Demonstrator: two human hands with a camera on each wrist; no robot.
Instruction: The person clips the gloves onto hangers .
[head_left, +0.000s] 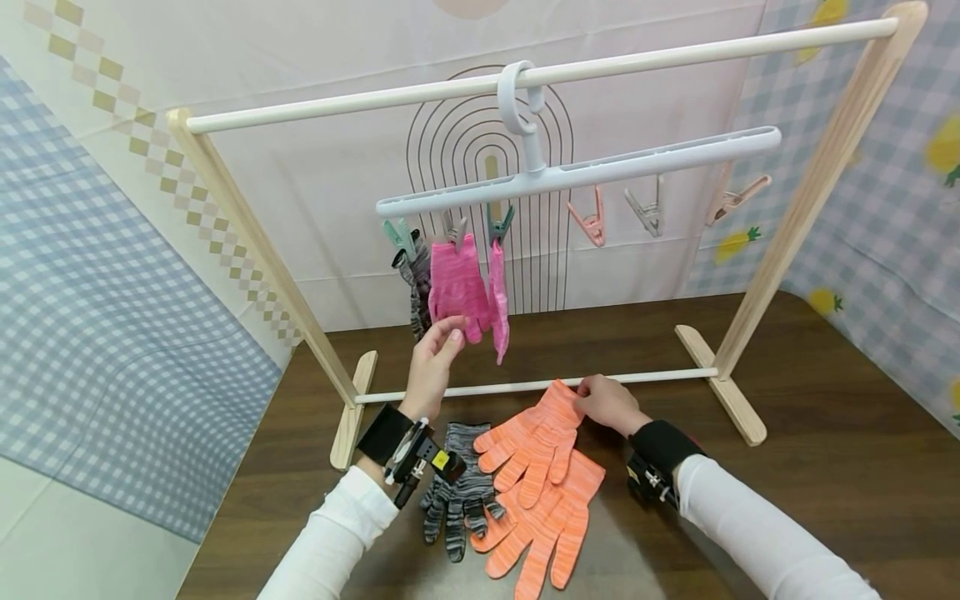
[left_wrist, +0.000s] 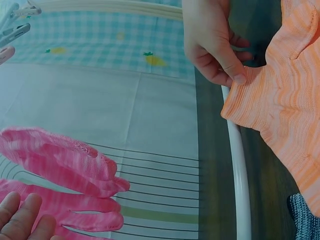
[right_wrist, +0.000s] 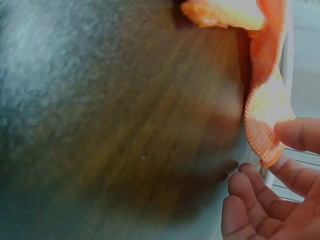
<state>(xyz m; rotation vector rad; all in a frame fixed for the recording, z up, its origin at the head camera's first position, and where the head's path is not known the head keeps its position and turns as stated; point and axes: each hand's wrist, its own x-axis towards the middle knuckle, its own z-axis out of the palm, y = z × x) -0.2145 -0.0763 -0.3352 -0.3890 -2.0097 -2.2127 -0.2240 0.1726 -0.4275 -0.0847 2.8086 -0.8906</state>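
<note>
My right hand [head_left: 609,404] pinches the cuff of an orange knit glove [head_left: 542,437] between thumb and fingers, its cuff raised near the rack's lower bar. A second orange glove [head_left: 558,512] lies partly under it on the table, beside a grey-black striped glove [head_left: 461,475]. My left hand [head_left: 433,362] is up at the fingertips of a hanging pink glove [head_left: 456,287], fingers loosely bent; whether they touch it I cannot tell. Another pink glove [head_left: 498,304] hangs alongside. In the left wrist view, fingers [left_wrist: 30,212] overlap the pink fabric without a visible grip.
A white hanger [head_left: 577,175] hooks over the top bar [head_left: 360,100] of a wooden rack. Dark grey gloves [head_left: 416,283] hang at its left end. To the right hang a pink clip [head_left: 591,218], a grey clip [head_left: 647,207] and a pale pink clip [head_left: 738,200], holding nothing.
</note>
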